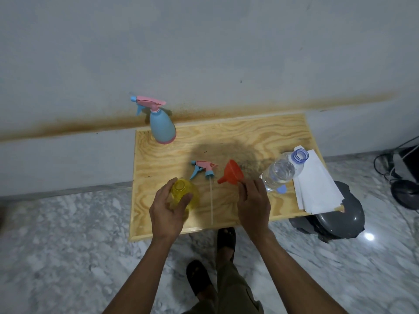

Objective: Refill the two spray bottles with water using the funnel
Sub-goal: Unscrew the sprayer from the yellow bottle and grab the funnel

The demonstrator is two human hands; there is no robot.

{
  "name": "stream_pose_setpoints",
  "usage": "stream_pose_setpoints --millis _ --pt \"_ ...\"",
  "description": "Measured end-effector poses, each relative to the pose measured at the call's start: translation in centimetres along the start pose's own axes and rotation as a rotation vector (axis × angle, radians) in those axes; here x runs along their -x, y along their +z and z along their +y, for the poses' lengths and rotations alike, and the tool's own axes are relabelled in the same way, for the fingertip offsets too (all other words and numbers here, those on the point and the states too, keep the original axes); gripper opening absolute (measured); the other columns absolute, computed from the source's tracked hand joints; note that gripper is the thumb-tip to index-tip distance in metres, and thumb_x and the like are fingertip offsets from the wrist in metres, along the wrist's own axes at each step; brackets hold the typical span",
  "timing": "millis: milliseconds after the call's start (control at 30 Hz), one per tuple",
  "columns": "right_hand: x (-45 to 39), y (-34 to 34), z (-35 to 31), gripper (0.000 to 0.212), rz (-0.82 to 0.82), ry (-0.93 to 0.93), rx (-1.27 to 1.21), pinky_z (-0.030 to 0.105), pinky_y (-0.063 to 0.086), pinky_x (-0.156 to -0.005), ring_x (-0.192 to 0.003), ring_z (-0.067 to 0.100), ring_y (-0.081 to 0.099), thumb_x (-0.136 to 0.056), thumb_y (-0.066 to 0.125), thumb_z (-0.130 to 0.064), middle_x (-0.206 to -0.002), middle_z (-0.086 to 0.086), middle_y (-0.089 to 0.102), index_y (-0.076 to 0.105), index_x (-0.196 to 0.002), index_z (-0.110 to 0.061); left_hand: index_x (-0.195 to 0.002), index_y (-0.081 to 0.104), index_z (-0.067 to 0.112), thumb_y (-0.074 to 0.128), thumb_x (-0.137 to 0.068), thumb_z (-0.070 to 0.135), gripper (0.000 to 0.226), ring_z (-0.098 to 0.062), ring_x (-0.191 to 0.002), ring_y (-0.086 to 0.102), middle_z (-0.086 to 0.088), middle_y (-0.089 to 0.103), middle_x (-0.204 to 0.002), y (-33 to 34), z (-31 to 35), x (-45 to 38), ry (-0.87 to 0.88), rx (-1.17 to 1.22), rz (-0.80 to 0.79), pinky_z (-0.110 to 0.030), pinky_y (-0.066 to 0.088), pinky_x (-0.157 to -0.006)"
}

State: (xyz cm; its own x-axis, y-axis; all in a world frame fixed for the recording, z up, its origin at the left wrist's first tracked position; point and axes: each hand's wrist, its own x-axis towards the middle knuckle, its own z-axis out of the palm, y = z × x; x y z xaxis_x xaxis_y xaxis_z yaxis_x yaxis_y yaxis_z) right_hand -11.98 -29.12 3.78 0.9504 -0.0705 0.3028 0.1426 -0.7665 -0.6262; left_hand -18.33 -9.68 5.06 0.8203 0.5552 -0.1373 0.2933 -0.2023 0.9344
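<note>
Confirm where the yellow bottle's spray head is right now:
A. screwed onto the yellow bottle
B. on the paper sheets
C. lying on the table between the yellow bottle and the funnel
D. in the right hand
C: the spray head lies on the table, its tube trailing toward the near edge, between the open-necked yellow bottle and the orange funnel.

White papers [317,184] on wooden table [238,134]; grey stool [340,220].

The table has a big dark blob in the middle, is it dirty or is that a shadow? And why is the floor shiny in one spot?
In the head view, the soft-edged dark patch on the wooden table looks like a shadow, probably the person's head blocking an overhead light; the white spot on the marble floor is glare.
</note>
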Motion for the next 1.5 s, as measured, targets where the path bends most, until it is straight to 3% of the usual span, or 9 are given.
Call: stream_pose_setpoints --millis 100,267,367,567,700,800,1067,1300,1500 --pt "-1.9 -1.9 -2.2 0.016 0.038 -0.247 -0.015 0.039 0.051 -0.062 -0.08 0.028 0.06 -0.1 0.057 -0.016 -0.092 0.01 0.061 0.068 -0.097 -0.005 -0.13 0.062 0.03 0.083 -0.08 0.026 0.054 0.013 -0.112 0.055 0.006 0.064 -0.128 0.1 0.0 0.0 -0.007 0.007 -0.004 -0.02 0.049 -0.09" --pt "-4.0 -4.0 -6.9 0.005 -0.013 -0.663 -0.03 0.039 0.05 -0.063 -0.078 0.029 0.061 -0.092 0.07 -0.004 -0.092 0.013 0.064 0.07 -0.097 -0.004 -0.125 0.062 0.034 0.085 -0.078 0.022 0.054 0.001 -0.112 0.061 0.007 0.066 -0.123 0.3 0.0 -0.1 0.001 -0.033 0.024 -0.036 0.055 -0.095" --pt "-3.9 -3.8 -8.7 0.007 -0.079 -0.793 -0.027 0.038 0.048 -0.062 -0.079 0.028 0.061 -0.091 0.069 -0.004 -0.093 0.012 0.065 0.072 -0.098 -0.005 -0.128 0.063 0.029 0.086 -0.077 0.023 0.056 -0.008 -0.112 0.062 0.008 0.067 -0.122 0.1 0.1 -0.1 -0.026 -0.055 0.029 -0.037 0.054 -0.096" --pt "-3.3 -3.0 -8.4 0.017 -0.162 -0.945 0.101 0.037 0.046 -0.067 -0.083 0.028 0.06 -0.095 0.056 -0.007 -0.096 0.011 0.065 0.071 -0.102 -0.008 -0.13 0.062 0.023 0.084 -0.079 0.033 0.057 -0.008 -0.107 0.059 0.011 0.064 -0.119 -0.1 0.4 -0.5 -0.051 -0.139 0.001 -0.026 0.049 -0.087" --pt "-3.4 -2.8 -8.2 0.023 -0.192 -0.985 0.108 0.036 0.042 -0.064 -0.08 0.027 0.058 -0.095 0.05 -0.003 -0.092 0.011 0.063 0.071 -0.103 -0.009 -0.118 0.066 0.019 0.086 -0.076 0.032 0.049 -0.009 -0.095 0.062 0.009 0.069 -0.108 -0.1 0.2 -0.6 -0.051 -0.167 0.014 -0.006 0.038 -0.071" --pt "-3.3 -2.6 -8.0 0.024 -0.23 -0.99 0.072 0.034 0.041 -0.065 -0.079 0.025 0.058 -0.093 0.052 -0.002 -0.09 0.009 0.062 0.072 -0.103 -0.011 -0.108 0.067 0.016 0.089 -0.073 0.029 0.044 -0.015 -0.085 0.066 0.005 0.072 -0.093 -0.1 -0.1 -0.7 -0.06 -0.154 0.025 -0.004 0.038 -0.063" --pt "-2.5 -1.9 -7.0 0.019 -0.27 -0.825 -0.033 0.038 0.049 -0.054 -0.076 0.025 0.058 -0.092 0.061 -0.008 -0.088 0.009 0.061 0.073 -0.107 -0.011 -0.108 0.067 0.022 0.088 -0.073 0.032 0.042 -0.013 -0.089 0.065 0.006 0.073 -0.098 -0.2 -0.3 -0.6 -0.038 -0.119 0.019 -0.015 0.042 -0.068" --pt "-2.1 -1.5 -7.2 0.032 -0.246 -0.766 -0.058 0.035 0.05 -0.051 -0.076 0.026 0.06 -0.082 0.077 -0.001 -0.091 0.009 0.061 0.071 -0.112 -0.012 -0.109 0.067 0.018 0.088 -0.073 0.029 0.043 -0.005 -0.081 0.061 0.009 0.07 -0.094 -0.3 -0.2 -0.7 -0.019 -0.143 0.008 -0.01 0.039 -0.067" --pt "-1.4 -1.7 -6.9 0.031 -0.225 -0.633 -0.087 0.035 0.053 -0.052 -0.081 0.025 0.063 -0.088 0.073 -0.006 -0.096 0.009 0.062 0.069 -0.117 -0.012 -0.105 0.069 0.015 0.09 -0.072 0.025 0.041 -0.009 -0.081 0.062 0.005 0.071 -0.093 -0.5 -0.6 -0.8 0.013 -0.14 0.015 -0.002 0.038 -0.066"
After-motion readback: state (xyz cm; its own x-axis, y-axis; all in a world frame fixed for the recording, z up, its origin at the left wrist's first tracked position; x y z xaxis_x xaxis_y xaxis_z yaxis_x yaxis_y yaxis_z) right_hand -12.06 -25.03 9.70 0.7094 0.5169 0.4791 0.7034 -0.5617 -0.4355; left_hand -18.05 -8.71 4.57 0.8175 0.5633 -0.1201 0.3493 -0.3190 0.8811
